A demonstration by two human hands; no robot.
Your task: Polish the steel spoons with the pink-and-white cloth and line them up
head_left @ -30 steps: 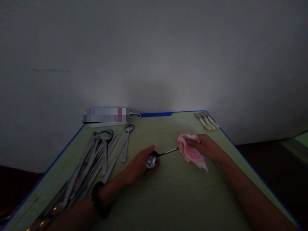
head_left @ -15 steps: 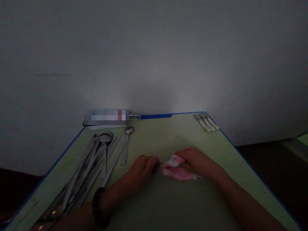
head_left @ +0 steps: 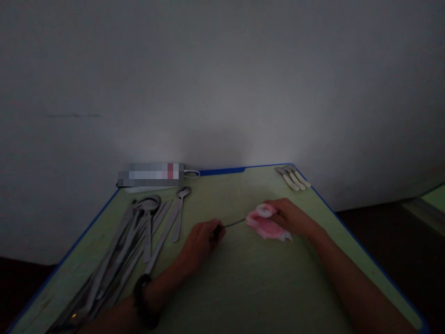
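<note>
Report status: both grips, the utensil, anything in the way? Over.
Left grip closed on one end of utensil. Right grip holding pink-and-white cloth at utensil's other end. Cutlery pile by left forearm.

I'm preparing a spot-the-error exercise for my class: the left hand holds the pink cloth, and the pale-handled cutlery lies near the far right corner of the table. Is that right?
Not quite: the head view shows the right hand holding the pink cloth, not the left. The pale-handled cutlery does lie near the far right corner of the table.
</note>
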